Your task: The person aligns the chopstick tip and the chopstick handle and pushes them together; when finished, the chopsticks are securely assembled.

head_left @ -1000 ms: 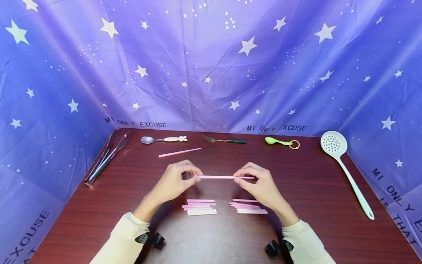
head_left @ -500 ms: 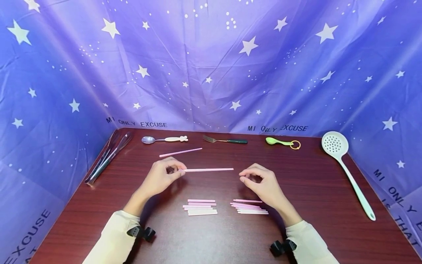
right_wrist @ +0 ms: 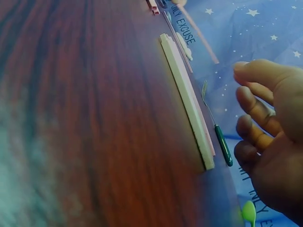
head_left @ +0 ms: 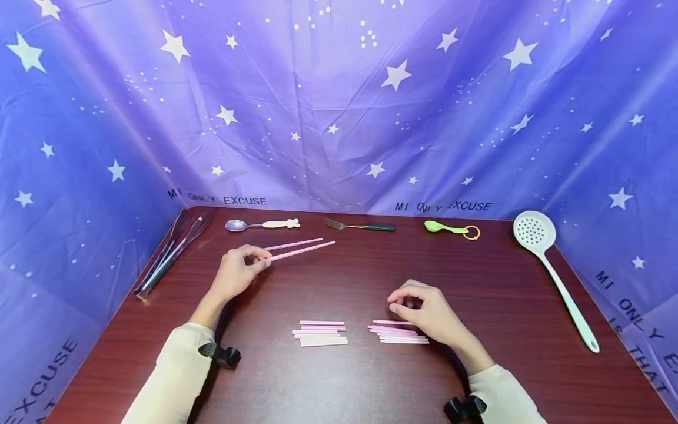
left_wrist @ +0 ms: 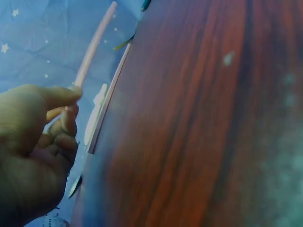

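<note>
Pinched at one end by the thumb and fingers of the left hand (head_left: 237,272), beside a second pink stick (head_left: 294,243) on the table (head_left: 339,383), the slim pink stick (head_left: 303,250) looks light, stiff and slippery, probably steadiest held mid-length, while the right hand (head_left: 431,315) holds nothing, fingers loosely bent.

Left hand (head_left: 238,274) is doing a pinch — thumb and index fingertips (head_left: 262,264) closed up, the other fingers curled in beside them. Behind those fingers the left forearm (head_left: 205,311) angles back into a cream sleeve (head_left: 166,377). Right hand (head_left: 430,311) looks way looser: thumb and index curve toward each other, the rest bent, gaps between the fingers. It sits well apart from the left fingertips and closer to the body — right forearm (head_left: 473,353) trailing back behind its fingers.
</note>
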A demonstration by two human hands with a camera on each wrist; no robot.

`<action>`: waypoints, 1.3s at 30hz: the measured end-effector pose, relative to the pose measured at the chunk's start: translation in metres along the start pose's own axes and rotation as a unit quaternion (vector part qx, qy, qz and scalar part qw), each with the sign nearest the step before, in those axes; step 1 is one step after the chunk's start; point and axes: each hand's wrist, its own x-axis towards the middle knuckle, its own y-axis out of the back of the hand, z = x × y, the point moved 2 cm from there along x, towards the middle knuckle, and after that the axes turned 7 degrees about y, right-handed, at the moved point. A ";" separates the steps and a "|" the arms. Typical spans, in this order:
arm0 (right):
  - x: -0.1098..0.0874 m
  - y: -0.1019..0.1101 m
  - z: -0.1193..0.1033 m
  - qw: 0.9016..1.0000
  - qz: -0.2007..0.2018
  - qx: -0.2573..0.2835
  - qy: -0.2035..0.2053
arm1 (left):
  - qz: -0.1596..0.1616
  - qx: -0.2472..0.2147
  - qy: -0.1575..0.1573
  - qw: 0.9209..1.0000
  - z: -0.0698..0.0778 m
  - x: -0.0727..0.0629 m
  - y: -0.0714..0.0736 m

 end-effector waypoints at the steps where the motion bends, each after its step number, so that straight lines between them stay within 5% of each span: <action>1: -0.001 -0.001 0.001 1.000 -0.005 -0.001 0.000 | 0.002 0.009 0.003 1.000 -0.003 0.001 0.000; 16: -0.005 -0.006 0.013 0.999 -0.054 -0.002 0.008 | 0.006 0.071 0.003 0.997 -0.018 0.010 -0.001; 24: -0.006 -0.007 0.015 0.996 -0.074 -0.005 0.045 | -0.003 0.076 0.018 0.997 -0.022 0.013 -0.007; 39: -0.007 -0.010 0.015 0.994 -0.072 -0.052 0.055 | 0.006 0.081 -0.003 0.997 -0.014 0.011 -0.005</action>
